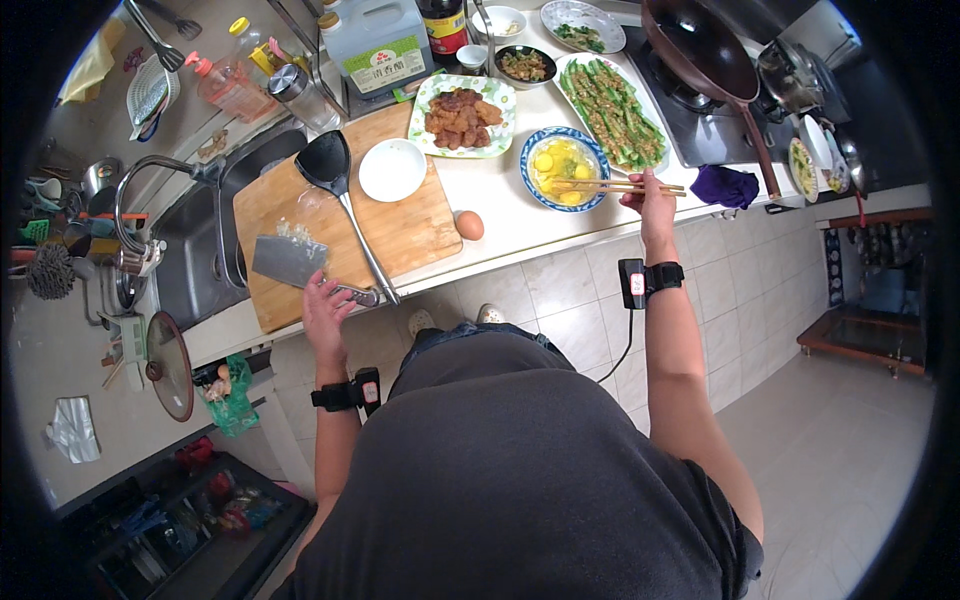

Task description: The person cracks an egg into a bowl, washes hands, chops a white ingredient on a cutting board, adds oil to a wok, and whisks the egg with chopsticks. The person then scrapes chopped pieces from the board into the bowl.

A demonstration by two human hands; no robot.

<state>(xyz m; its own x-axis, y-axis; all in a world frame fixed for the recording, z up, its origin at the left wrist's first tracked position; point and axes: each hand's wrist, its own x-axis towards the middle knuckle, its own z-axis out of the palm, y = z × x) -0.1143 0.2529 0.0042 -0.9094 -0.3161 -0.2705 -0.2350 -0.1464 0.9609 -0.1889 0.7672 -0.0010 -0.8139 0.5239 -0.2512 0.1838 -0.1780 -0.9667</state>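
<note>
A pair of wooden chopsticks point(622, 186) is held in my right hand point(651, 202), their tips in a blue-and-white bowl point(526, 169) of raw eggs with several whole yolks. My left hand point(326, 311) has its fingers spread beside the handle of a cleaver point(289, 260); whether they touch is unclear. The cleaver lies on a wooden cutting board point(360, 247) by some minced garlic point(294, 229). A black-headed spatula point(326, 161) and a white bowl point(392, 170) also rest there. One brown egg point(469, 225) sits at the board's right edge.
Fried meat on a square plate point(506, 142) and greens on an oval plate point(660, 161) stand behind the egg bowl. A wok point(701, 49) on the stove points its handle towards the counter edge, near a purple cloth point(724, 187). The sink point(187, 240) is at the left.
</note>
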